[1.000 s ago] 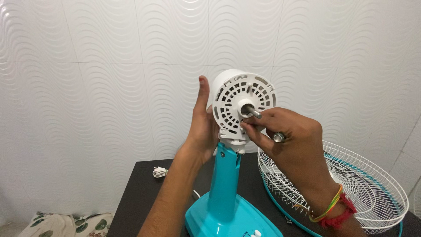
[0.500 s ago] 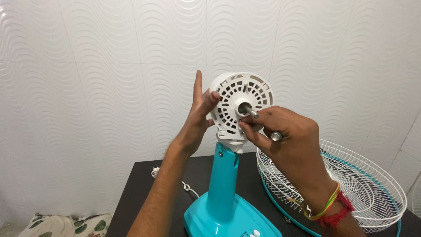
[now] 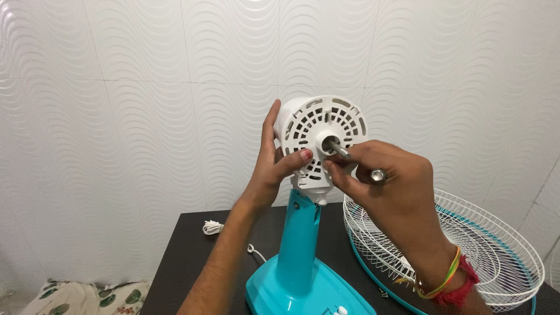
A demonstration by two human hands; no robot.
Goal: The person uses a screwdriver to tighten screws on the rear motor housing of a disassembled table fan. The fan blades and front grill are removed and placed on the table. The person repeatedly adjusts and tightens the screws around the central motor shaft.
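One white motor housing (image 3: 321,137), two hands: left hand (image 3: 274,169) now clasps it, thumb forward; right hand (image 3: 388,186) pinches its shaft (image 3: 338,147).

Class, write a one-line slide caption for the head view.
Left hand steadies white fan motor; right hand fingers its shaft.

Table fan, partly stripped: white vented motor housing (image 3: 319,139) on a turquoise neck (image 3: 299,233) and turquoise base (image 3: 303,291), standing on a dark desk (image 3: 186,256). Bare metal shaft (image 3: 338,148) projects from the housing's centre. Left hand (image 3: 274,169) grips the housing's side, thumb across the front face. Right hand (image 3: 388,186) at the shaft, fingers (image 3: 341,175) pinched just below it; silver ring on one finger, coloured threads at the wrist. White wire fan guard (image 3: 501,256) lies flat on the desk beside the base. White cord (image 3: 213,227) behind the left forearm
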